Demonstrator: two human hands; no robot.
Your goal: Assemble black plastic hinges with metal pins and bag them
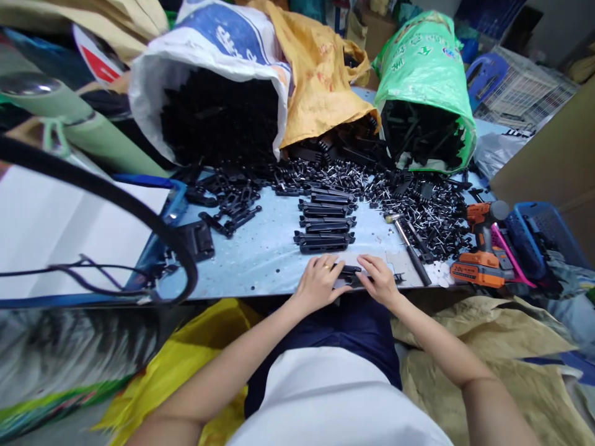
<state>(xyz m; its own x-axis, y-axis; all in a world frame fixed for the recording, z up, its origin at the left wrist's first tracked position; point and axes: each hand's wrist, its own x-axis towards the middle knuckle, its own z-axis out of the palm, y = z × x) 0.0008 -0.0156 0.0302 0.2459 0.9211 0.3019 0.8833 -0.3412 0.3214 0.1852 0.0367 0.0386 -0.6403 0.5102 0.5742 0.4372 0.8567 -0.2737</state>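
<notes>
Two bare hands meet at the near edge of the pale-blue-covered bench [260, 260], with a long, narrow black plastic piece [349, 269] lying between them. The left hand [320, 282], a gold-coloured ring on one finger, covers the piece's left end; the right hand [379, 282] is at its right end, fingers bent and slightly spread. Whether the fingers of either hand are clamped on the piece or only rest against it, I cannot tell. Just beyond the hands, a column of similar black plastic assemblies [326, 223] lies crosswise. To its right are a hammer with a metal shaft and black grip [409, 246], a heap of small black parts with silvery metal pins [439, 217], and an orange-and-black cordless drill [478, 257]. Behind, a white-and-blue sack [218, 37], an orange sack [320, 80] and a bright green sack [418, 68] lie with their mouths toward the person.
</notes>
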